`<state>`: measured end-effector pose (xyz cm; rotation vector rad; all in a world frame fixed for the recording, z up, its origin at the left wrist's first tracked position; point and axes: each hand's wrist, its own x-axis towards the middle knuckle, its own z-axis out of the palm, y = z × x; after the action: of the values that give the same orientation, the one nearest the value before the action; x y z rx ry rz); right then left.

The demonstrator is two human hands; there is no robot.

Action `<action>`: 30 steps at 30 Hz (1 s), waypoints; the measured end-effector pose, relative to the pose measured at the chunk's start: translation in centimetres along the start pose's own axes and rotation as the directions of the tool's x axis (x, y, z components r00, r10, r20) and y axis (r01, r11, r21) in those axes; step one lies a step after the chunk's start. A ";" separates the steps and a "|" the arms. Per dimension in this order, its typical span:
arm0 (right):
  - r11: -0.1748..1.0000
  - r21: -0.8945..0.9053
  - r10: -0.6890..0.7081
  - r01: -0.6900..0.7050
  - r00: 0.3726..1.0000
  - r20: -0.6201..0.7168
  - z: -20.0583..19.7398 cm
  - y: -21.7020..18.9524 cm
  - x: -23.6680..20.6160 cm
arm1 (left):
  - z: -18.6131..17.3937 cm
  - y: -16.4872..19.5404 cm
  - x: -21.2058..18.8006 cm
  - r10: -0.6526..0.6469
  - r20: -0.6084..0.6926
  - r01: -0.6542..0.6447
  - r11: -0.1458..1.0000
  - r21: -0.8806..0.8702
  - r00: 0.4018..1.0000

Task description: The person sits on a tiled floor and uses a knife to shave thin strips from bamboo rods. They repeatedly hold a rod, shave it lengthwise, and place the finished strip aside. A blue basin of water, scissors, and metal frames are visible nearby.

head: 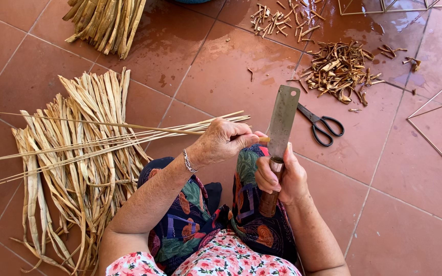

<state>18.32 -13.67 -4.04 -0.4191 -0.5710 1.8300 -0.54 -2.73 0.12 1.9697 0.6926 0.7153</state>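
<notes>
My left hand (221, 140) is closed around a bundle of long thin dried plant strips (103, 138), which stretches off to the left across my lap. My right hand (282, 176) grips the wooden handle of a cleaver (282, 120); its broad flat blade points up and away, edge against the strip end held by my left fingers. A silver bracelet sits on my left wrist. Both hands are above my knees, which are covered in dark patterned cloth.
A big pile of flat dried leaves (72, 168) lies on the tiled floor at left, another bundle (106, 23) at the top. Black scissors (323, 125) lie right of the blade. Cut scraps (338, 69) are scattered beyond. Wire frames (438, 120) stand at right.
</notes>
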 end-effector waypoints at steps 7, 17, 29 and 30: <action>1.000 0.016 -0.023 0.024 0.997 -0.076 0.4 0.5 0.2 | 0.4 -0.3 0.0 -0.028 0.000 0.028 1.000 -0.003 1.000; 0.996 -0.071 -0.065 0.054 0.986 -0.151 0.7 0.2 1.0 | 0.1 -0.9 0.6 -0.115 0.078 0.120 0.991 -0.062 0.990; 0.990 -0.011 -0.143 0.143 0.990 -0.003 -1.2 -0.2 0.9 | 0.6 -1.4 1.0 -0.091 0.001 0.091 0.996 -0.010 0.996; 0.992 0.025 -0.126 0.127 0.992 -0.025 -1.2 0.1 0.9 | 0.8 -1.3 1.1 -0.058 -0.008 0.058 0.998 -0.025 0.998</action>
<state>18.67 -12.66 -5.08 -0.3776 -0.5450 1.7076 0.51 -1.80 -1.12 1.9176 0.7398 0.6950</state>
